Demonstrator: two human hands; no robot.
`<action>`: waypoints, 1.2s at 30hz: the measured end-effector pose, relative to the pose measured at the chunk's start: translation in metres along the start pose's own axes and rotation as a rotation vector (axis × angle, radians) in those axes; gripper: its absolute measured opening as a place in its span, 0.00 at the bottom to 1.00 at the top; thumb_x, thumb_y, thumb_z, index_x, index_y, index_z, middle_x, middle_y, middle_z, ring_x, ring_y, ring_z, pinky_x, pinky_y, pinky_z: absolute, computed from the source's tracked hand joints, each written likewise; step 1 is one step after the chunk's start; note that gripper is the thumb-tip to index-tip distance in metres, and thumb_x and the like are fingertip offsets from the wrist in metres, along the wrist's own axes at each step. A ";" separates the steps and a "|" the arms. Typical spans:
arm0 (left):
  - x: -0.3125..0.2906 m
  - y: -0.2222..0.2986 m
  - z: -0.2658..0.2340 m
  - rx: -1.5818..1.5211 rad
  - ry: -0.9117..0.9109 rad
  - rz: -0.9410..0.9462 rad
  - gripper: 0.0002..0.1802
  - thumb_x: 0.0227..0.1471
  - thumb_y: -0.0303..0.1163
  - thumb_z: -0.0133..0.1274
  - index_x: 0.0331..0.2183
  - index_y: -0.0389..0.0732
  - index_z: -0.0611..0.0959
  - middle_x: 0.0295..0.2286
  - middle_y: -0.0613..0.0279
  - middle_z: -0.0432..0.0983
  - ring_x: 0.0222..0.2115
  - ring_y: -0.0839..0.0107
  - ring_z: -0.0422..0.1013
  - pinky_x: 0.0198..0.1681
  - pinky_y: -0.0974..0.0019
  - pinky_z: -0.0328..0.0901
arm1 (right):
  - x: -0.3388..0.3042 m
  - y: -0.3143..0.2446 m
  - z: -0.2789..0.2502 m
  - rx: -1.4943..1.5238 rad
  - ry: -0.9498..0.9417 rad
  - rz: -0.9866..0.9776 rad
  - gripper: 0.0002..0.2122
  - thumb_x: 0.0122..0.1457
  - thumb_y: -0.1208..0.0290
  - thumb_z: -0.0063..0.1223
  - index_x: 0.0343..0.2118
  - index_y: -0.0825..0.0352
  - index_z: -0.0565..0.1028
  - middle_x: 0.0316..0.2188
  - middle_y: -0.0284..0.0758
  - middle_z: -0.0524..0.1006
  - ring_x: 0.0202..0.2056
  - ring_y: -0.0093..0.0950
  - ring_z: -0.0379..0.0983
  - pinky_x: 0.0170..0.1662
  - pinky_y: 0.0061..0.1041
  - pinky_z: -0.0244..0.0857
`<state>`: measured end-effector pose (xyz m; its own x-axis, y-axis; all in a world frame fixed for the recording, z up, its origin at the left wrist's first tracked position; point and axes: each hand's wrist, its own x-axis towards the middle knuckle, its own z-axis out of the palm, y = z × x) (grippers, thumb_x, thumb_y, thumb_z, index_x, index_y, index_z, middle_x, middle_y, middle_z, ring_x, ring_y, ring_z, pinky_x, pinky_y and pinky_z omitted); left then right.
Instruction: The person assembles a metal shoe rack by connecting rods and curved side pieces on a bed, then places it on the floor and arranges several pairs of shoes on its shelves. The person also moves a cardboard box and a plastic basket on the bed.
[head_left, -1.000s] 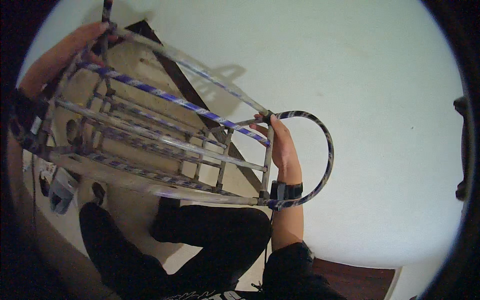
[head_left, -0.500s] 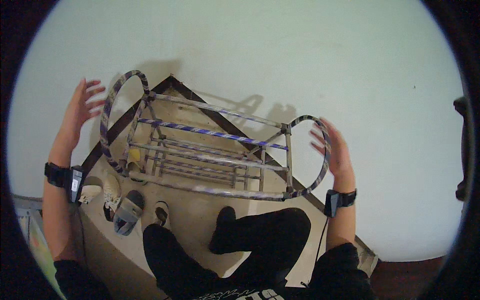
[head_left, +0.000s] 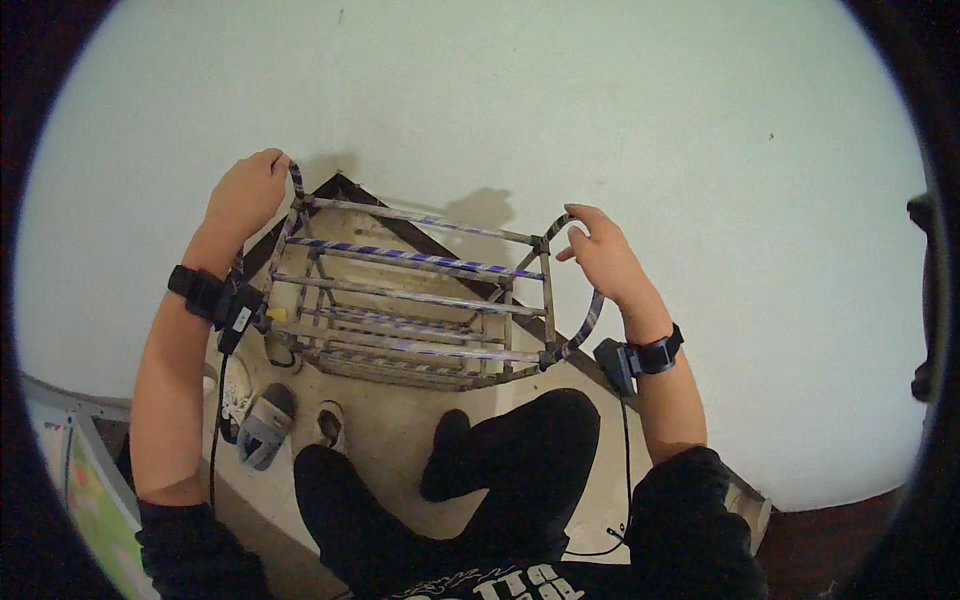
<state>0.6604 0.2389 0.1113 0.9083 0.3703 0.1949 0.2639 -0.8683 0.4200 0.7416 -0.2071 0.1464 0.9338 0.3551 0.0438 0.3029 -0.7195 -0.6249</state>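
Observation:
A tiered shoe rack (head_left: 420, 299) of thin tubes, with blue and pale striped wrapping and a curved loop at each top end, stands in the corner in front of me. My left hand (head_left: 250, 190) is closed around the top of the left loop, its fingers partly hidden behind the back of the hand. On the right, my right hand (head_left: 607, 262) grips the other loop, thumb and forefinger around the tube. The lower tiers show between the top bars with nothing lying on them.
Several shoes lie left of the rack, among them a grey slipper (head_left: 266, 428) and a pale shoe (head_left: 330, 422). White walls (head_left: 700, 120) with dark skirting (head_left: 400, 228) meet behind the rack. A colourful framed panel (head_left: 100, 490) stands at lower left. A thin cable (head_left: 628, 470) hangs from my right wrist.
Both hands have moved inward, from beside the loops onto them, and closed there. The rack appears slightly shifted and turned in view.

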 end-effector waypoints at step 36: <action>-0.121 -0.134 0.180 -0.640 0.001 -0.246 0.42 0.49 0.30 0.63 0.63 0.42 0.64 0.56 0.42 0.65 0.48 0.41 0.70 0.53 0.51 0.65 | -0.086 0.093 0.107 1.181 -0.417 0.561 0.34 0.49 0.69 0.58 0.63 0.63 0.65 0.66 0.34 0.62 0.60 0.45 0.59 0.51 0.74 0.54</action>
<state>0.5738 0.2505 -0.1284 0.8459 0.5327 0.0274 0.2183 -0.3926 0.8934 0.6690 -0.2405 0.0015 0.6865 0.4902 -0.5371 -0.6301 0.0323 -0.7758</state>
